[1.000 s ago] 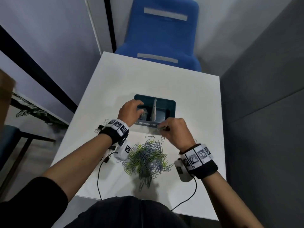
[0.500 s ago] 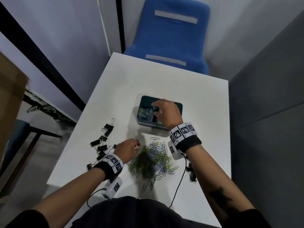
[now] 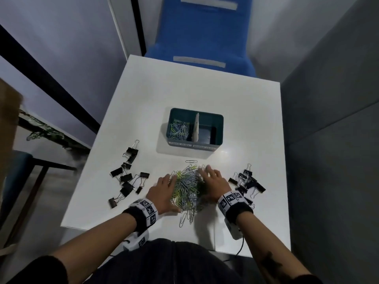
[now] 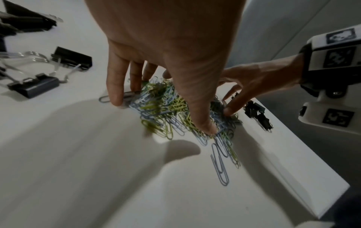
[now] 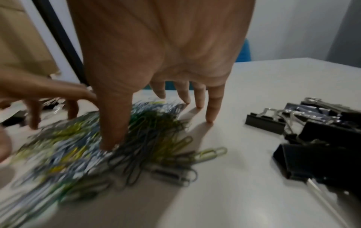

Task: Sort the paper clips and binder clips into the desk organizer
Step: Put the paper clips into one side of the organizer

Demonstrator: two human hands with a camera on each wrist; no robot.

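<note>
A heap of coloured paper clips (image 3: pixel 187 188) (image 4: pixel 166 108) (image 5: pixel 82 146) lies near the table's front edge. My left hand (image 3: pixel 163 189) (image 4: pixel 156 98) rests on its left side with spread, straight fingers. My right hand (image 3: pixel 213 185) (image 5: pixel 156 117) presses the right side the same way, thumb in the clips. The teal desk organizer (image 3: pixel 219 128) stands behind the heap; its left compartment holds paper clips (image 3: pixel 180 130), its right one looks bare. Black binder clips lie in a left group (image 3: pixel 127 179) (image 4: pixel 39 86) and a right group (image 3: pixel 248 183) (image 5: pixel 316 138).
One loose paper clip (image 3: pixel 191 161) lies between heap and organizer. A blue chair (image 3: pixel 203 35) stands beyond the white table (image 3: pixel 184 85). A grey partition (image 3: pixel 338 119) runs along the right. The table's front edge is close to my wrists.
My right hand has come back from the organizer to the heap's right side. My left hand now lies flat on the heap's left side. The camera view has shifted.
</note>
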